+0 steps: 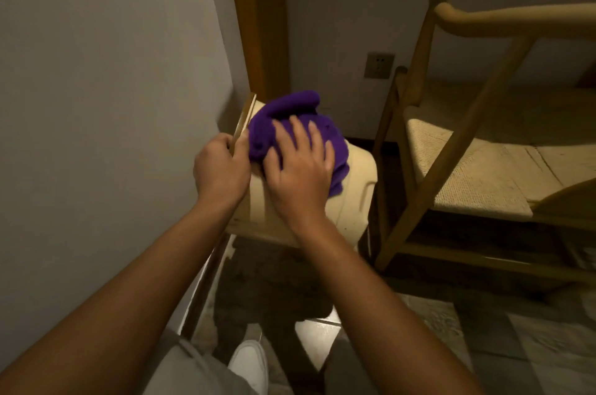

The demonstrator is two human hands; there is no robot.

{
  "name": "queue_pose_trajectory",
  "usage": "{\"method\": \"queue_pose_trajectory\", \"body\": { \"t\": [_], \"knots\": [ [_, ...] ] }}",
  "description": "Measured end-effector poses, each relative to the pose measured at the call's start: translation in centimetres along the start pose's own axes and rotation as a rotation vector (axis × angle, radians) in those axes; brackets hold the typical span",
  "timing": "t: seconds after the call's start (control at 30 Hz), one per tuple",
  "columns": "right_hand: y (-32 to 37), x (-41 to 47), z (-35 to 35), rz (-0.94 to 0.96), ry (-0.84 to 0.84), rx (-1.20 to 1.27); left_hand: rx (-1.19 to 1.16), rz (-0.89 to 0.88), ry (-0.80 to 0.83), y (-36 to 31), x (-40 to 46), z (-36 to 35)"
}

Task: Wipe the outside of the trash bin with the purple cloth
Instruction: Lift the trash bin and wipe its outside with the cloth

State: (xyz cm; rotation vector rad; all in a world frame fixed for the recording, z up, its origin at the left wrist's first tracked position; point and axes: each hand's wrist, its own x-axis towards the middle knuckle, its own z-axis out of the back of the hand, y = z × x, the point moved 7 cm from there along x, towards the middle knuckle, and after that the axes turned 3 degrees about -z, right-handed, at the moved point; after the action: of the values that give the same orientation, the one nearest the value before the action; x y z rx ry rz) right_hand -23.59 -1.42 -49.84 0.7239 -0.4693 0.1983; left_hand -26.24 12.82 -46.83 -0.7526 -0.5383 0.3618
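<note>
A cream plastic trash bin [356,175] stands by the wall in the middle of the head view, its top tilted towards me. A bunched purple cloth [290,114] lies on its upper face. My right hand [298,173] presses flat on the cloth with the fingers spread. My left hand [221,170] is closed around the bin's wood-coloured left edge [243,120] and holds it. Most of the bin's top is hidden under the cloth and my hands.
A white wall [106,88] runs close along the left. A wooden chair [467,149] with a woven seat stands right beside the bin. A wooden door frame [258,17] rises behind it. My white shoe [250,365] rests on the glossy tiled floor.
</note>
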Motion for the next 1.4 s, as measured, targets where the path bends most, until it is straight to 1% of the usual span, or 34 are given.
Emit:
{"method": "queue_pose_trajectory", "body": {
  "t": [0.07,0.13,0.2,0.23,0.3,0.37,0.43,0.5,0.57,0.67,0.7,0.73,0.83,0.87,0.93,1.07,1.17,1.23,1.3,1.37,1.4],
  "knots": [
    [-1.7,3.4,0.2,-0.108,0.064,-0.002,-0.053,0.007,-0.006,-0.2,-0.3,0.2],
    [-5.0,6.0,0.4,-0.274,0.133,0.011,-0.109,0.001,-0.015,-0.5,-0.6,0.4],
    [-8.2,6.5,0.7,-0.379,0.184,0.025,-0.145,0.016,-0.023,-0.3,-1.0,0.6],
    [-9.3,6.0,0.9,-0.384,0.184,0.029,-0.163,0.033,-0.025,-0.2,-1.0,0.6],
    [-10.2,3.9,1.5,-0.334,0.118,0.03,-0.192,0.068,-0.032,0.1,-1.1,0.5],
    [-9.4,0.9,1.8,-0.261,0.023,0.023,-0.231,0.118,-0.025,0.3,-1.0,0.0],
    [-6.8,-2.2,1.5,-0.158,-0.038,0.009,-0.275,0.204,0.007,0.6,-0.8,-0.9],
    [-3.5,-4.9,0.4,-0.05,-0.049,-0.017,-0.285,0.264,0.063,1.0,-0.6,-1.6],
    [-0.8,-6.6,-0.6,0.022,-0.033,-0.038,-0.276,0.287,0.119,1.4,-0.3,-2.1],
    [-0.3,-5.4,-0.6,0.056,-0.008,-0.083,-0.257,0.298,0.12,1.6,0.0,-2.0],
    [-1.0,-4.2,-0.3,0.03,0.0,-0.107,-0.245,0.291,0.104,1.5,0.1,-1.8],
    [-2.2,-2.9,0.2,-0.033,0.001,-0.121,-0.223,0.285,0.08,1.4,0.2,-1.5],
    [-6.6,0.7,1.4,-0.298,0.051,-0.087,-0.181,0.294,0.023,1.2,0.1,-0.6],
    [-7.6,1.1,1.4,-0.341,0.081,-0.071,-0.176,0.29,0.025,1.2,0.1,-0.5],
    [-9.0,1.1,1.7,-0.369,0.104,-0.026,-0.176,0.275,0.039,1.1,0.1,-0.5],
    [-11.4,1.2,3.5,-0.487,0.067,0.102,-0.189,0.231,0.066,0.4,0.3,-0.7],
    [-12.0,1.4,4.4,-0.477,0.066,0.111,-0.25,0.228,0.094,0.0,-0.1,-1.1],
    [-11.7,1.0,4.7,-0.475,0.022,0.169,-0.301,0.223,0.125,-0.8,-0.3,-1.8],
    [-10.8,0.7,4.7,-0.471,-0.003,0.164,-0.278,0.201,0.125,-1.8,-0.5,-2.2],
    [-9.0,0.7,4.7,-0.379,-0.029,0.06,-0.25,0.186,0.105,-2.3,-0.3,-2.1],
    [-8.0,0.7,4.8,-0.33,-0.052,0.051,-0.245,0.18,0.097,-2.3,-0.1,-2.0]
  ]
}}
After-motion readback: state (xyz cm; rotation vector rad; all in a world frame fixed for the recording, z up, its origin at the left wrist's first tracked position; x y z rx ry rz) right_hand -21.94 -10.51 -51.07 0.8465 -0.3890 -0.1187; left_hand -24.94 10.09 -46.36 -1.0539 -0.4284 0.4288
